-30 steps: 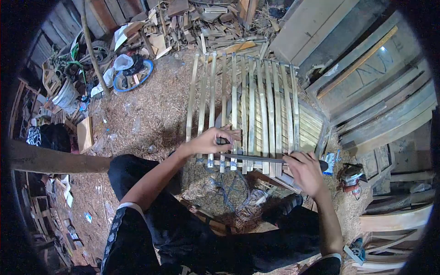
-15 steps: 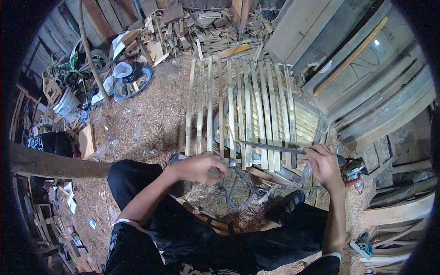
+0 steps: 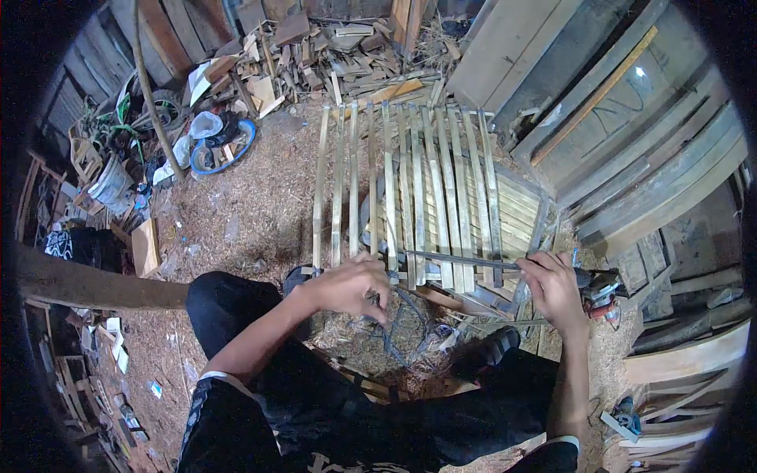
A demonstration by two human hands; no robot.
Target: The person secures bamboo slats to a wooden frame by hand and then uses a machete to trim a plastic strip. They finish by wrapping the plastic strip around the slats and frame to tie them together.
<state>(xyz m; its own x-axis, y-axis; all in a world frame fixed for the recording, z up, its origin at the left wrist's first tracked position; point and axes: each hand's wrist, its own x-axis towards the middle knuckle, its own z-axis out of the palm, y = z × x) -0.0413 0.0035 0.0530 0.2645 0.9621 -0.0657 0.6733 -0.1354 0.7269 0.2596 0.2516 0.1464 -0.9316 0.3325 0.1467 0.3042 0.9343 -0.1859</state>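
The right hand (image 3: 554,288) has its fingers clamped on one end of the dark bar (image 3: 461,259), apparently leaving its length free over the slats (image 3: 440,189). The left hand (image 3: 347,290) curls nearby; whether its fingers grip anything is unclear.

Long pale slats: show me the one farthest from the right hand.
The outermost long pale slat, at the picture's left end of the row, farthest from the right hand; it alone has no slat to its left.

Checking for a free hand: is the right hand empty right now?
No, the right hand is closed on a long dark bar that reaches out over the wooden slats.
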